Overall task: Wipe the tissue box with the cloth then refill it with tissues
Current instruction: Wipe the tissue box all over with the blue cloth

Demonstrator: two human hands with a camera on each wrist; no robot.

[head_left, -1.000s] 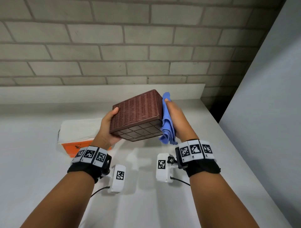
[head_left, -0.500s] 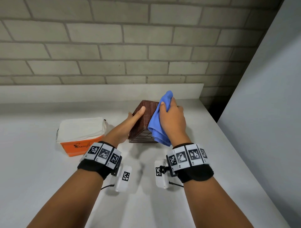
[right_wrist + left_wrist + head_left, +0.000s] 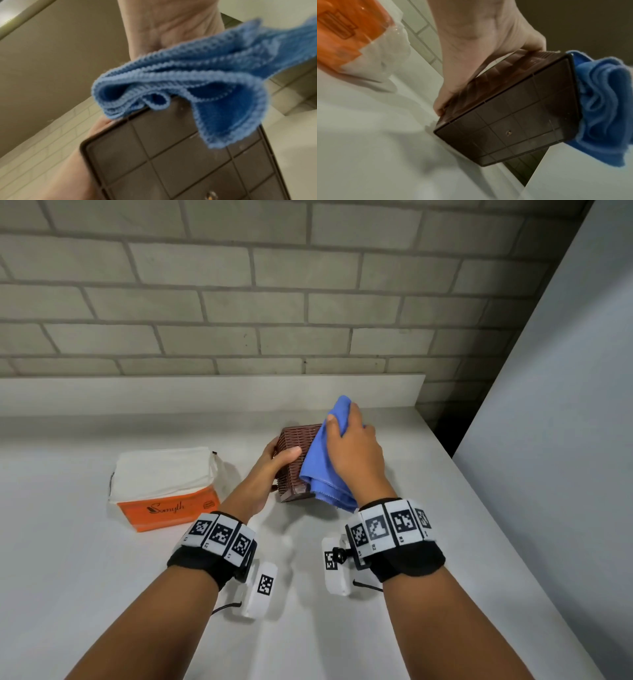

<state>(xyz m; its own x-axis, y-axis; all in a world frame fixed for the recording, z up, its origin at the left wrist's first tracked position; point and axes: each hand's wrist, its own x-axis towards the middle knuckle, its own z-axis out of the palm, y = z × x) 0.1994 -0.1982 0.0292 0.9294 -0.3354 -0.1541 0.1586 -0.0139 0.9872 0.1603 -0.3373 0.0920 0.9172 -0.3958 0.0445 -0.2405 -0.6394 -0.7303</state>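
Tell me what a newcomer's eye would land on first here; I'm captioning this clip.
The bright blue cloth, gripped by the right hand against a brown woven tissue box at the table's middle. The left hand grips the box's other side. Left of them lies an orange-and-white tissue pack.

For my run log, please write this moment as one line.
step: wiping | left hand: grips tissue box | right hand: presses cloth on box | tissue pack: on table, untouched

even soft light — blurry wrist views, wide-angle warp
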